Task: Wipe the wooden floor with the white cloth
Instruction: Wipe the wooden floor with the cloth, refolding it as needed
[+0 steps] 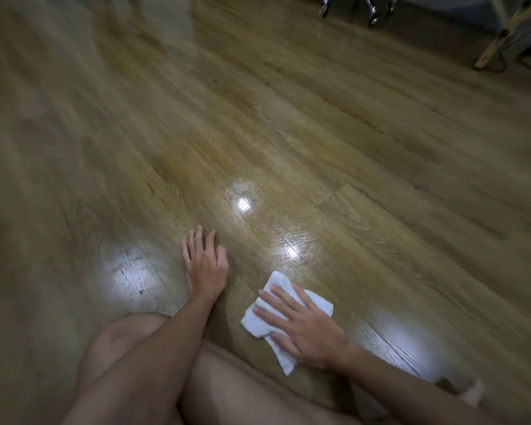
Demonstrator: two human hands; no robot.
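- Lower right of the frame: a right hand (304,325) lies flat, fingers spread, on a folded white cloth (281,320) against the wooden floor (319,133).
- Lower centre: the left hand (206,262) rests on bare boards, fingers straight — holding nothing.
- The cloth looks light, soft and apt to bunch — best pressed under a flat palm.
- Glossy boards suggest it will slide easily.

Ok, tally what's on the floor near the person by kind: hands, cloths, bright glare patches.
Hands: 2, left hand flat on the floor, right hand pressing the cloth
Cloths: 1, cloth
Glare patches: 4
Total: 7
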